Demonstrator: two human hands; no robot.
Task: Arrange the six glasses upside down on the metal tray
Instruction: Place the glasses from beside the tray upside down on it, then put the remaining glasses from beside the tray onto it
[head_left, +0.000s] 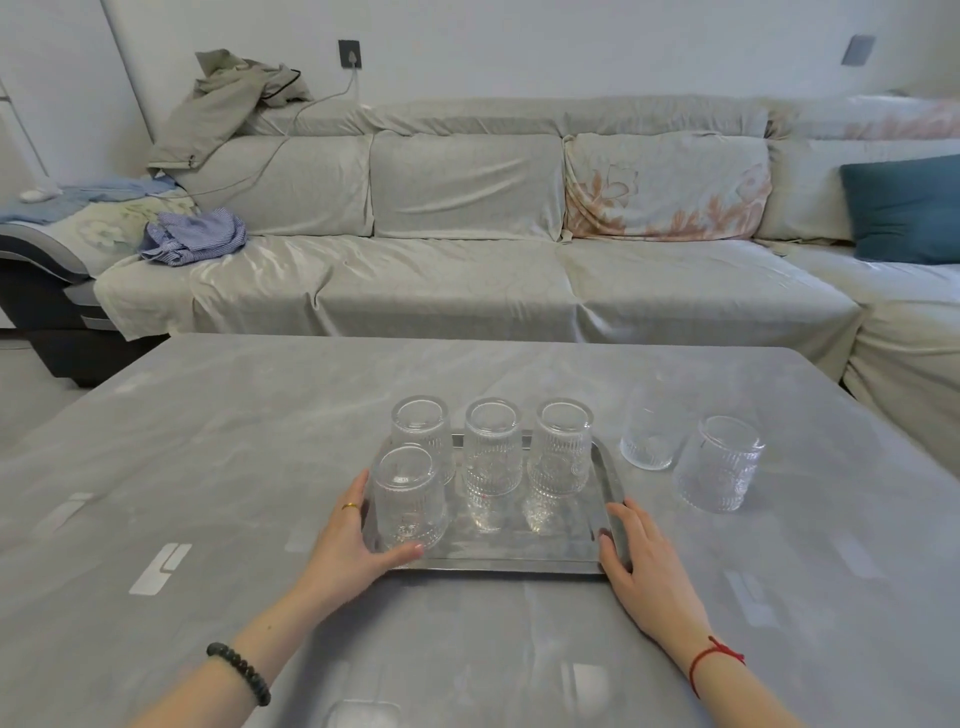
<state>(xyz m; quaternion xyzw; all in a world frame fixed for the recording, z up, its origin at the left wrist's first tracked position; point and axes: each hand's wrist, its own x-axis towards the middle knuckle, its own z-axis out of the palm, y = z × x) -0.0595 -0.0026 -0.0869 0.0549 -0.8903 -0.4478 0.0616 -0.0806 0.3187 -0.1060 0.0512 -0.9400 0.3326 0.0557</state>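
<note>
Both hands are resting on the tray rather than on any glass. The left hand is lying loosely spread along the tray's left edge, thumb reaching in toward the base of the near-left glass, holding nothing. The right hand is curling lightly over the right front corner, fingers relaxed, also holding nothing.

Four glasses are standing upside down on the tray: three in a back row and the near-left one in front. Two more are waiting on the table, just right of the tray and beyond the right hand; the farther one looks upright, the nearer one seems inverted, though clear glass makes this hard to judge.

To my eye the tray is being steadied or squared. It is best to be pressing it flat and moving it slowly so the glasses are not rattling together, leaving the two front spaces open. The right hand is nearest for fetching the next glass.
</note>
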